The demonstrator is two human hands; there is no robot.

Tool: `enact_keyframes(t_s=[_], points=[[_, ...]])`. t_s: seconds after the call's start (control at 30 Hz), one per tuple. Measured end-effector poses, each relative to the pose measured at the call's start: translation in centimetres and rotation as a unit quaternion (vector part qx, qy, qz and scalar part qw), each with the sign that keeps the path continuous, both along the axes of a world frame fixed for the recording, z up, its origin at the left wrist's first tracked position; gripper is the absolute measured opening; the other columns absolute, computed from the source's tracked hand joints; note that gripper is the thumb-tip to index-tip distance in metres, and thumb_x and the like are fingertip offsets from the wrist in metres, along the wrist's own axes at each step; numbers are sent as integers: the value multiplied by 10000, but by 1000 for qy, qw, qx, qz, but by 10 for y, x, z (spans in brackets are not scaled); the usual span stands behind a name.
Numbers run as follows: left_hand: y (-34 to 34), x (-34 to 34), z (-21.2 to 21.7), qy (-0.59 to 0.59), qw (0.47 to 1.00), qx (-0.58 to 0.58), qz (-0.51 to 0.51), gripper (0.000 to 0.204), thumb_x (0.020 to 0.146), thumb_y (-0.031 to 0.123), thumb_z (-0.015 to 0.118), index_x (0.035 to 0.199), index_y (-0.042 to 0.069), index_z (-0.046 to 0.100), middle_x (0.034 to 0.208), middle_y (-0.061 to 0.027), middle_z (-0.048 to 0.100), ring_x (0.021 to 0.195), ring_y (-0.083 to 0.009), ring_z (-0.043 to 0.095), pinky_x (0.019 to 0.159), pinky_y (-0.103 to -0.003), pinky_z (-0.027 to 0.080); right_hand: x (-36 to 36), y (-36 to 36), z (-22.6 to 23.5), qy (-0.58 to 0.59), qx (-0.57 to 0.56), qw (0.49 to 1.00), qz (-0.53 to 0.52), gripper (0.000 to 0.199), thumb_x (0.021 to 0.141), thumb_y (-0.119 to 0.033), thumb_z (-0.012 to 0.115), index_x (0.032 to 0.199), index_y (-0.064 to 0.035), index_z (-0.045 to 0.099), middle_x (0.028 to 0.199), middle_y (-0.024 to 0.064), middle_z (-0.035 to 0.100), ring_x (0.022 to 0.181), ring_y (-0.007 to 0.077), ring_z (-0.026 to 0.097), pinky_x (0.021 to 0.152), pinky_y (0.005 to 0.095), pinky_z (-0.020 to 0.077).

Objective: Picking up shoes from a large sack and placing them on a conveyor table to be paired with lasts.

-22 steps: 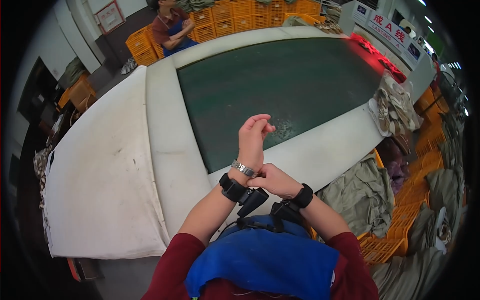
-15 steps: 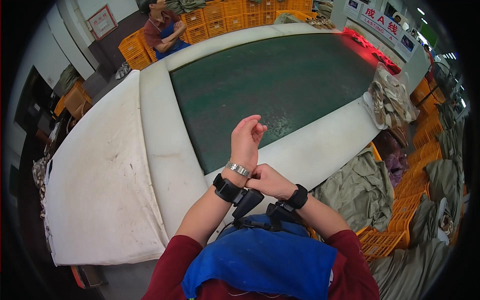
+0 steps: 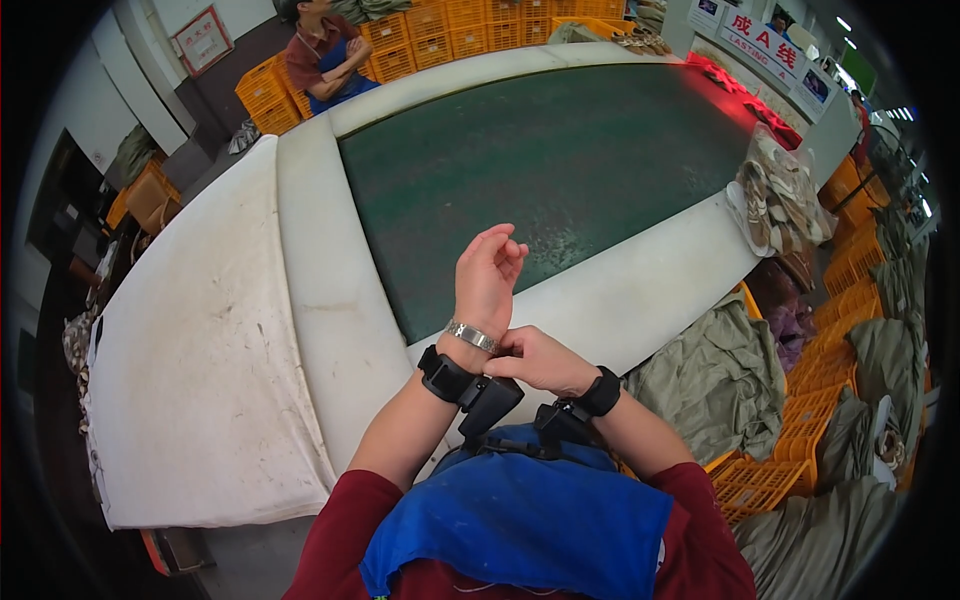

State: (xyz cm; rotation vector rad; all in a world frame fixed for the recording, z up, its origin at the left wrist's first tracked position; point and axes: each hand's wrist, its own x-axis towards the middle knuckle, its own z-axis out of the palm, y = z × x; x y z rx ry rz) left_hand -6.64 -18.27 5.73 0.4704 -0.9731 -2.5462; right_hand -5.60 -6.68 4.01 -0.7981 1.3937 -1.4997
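Observation:
My left hand (image 3: pixel 485 282) is raised over the near edge of the dark green belt, its fingers loosely bent with nothing in them. A silver metal watch (image 3: pixel 471 336) circles that wrist, and a black strap with a black block (image 3: pixel 490 402) sits lower on the forearm. My right hand (image 3: pixel 548 362) closes on the side of my left wrist, just below the watch. Its fingertips are partly hidden behind the wrist. Another black strap (image 3: pixel 600 392) is on my right wrist, with a second dark block (image 3: pixel 562 422) beside it.
The green belt (image 3: pixel 540 150) has a white border (image 3: pixel 640 280). White cloth (image 3: pixel 200 350) covers the left side. At the far right end lie red-lit pieces (image 3: pixel 745 100) and a bag of shoe parts (image 3: pixel 785 195). Orange crates (image 3: pixel 765 485) and grey-green cloth (image 3: pixel 710 375) line the right. A person (image 3: pixel 325 55) stands far left.
My two hands have shifted slightly up and left together. The right hand keeps its place at the left wrist.

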Motion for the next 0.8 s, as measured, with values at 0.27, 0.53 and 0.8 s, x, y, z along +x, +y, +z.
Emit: enact_keyframes(t_s=[0.27,0.53,0.8], points=[[1,0,1,9,1000,7,-15,160,844,107,494,978,23,522,685,-3,524,749,-138,542,764,-268,442,0,-1,1,-4,28,1000,-7,192,783,-133,576,847,45,608,741,19,579,623,53,487,532,205,376],[0,1,5,10,1000,-9,-2,160,839,121,516,976,38,526,685,7,525,764,-134,542,771,-275,440,-2,0,4,-15,25,1000,-12,194,784,-111,570,886,46,620,772,39,611,689,71,531,603,211,415],[-4,0,3,-7,994,106,-12,146,836,114,514,974,66,515,694,14,535,773,-130,545,808,-309,428,1,0,-6,-29,-10,999,-24,196,780,-106,576,895,44,628,769,40,619,688,66,528,611,205,412]])
